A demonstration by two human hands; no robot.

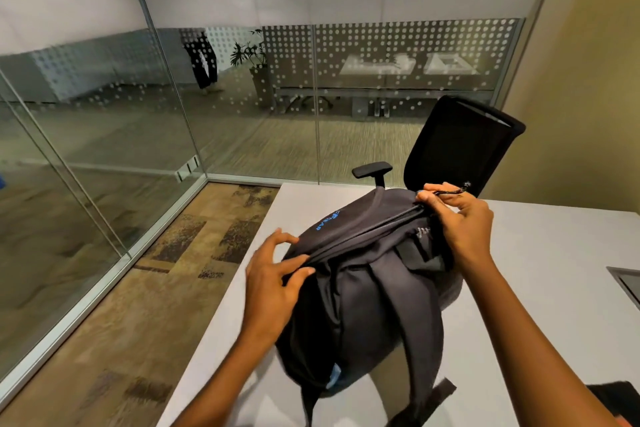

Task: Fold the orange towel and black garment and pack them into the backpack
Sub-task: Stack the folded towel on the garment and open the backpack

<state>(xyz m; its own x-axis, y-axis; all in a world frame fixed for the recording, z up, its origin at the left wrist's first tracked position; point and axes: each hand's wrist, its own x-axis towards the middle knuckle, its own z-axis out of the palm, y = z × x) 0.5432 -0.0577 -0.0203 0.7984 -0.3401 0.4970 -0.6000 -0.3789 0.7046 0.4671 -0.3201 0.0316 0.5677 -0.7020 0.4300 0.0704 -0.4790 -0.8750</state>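
A dark backpack (360, 274) with blue lettering stands on the grey table (540, 288), its straps facing me. My left hand (273, 277) pinches the fabric edge along the zip at the bag's left side. My right hand (457, 215) is at the top right of the bag and pinches a black zip pull cord. The zip line between my hands looks closed. No orange towel is in view. A black thing (613, 395) shows at the table's bottom right corner; I cannot tell if it is the garment.
A black office chair (460, 149) stands behind the table. Glass walls enclose the room on the left and far side. A recessed panel (627, 282) sits in the table at the right edge. Patterned carpet lies to the left.
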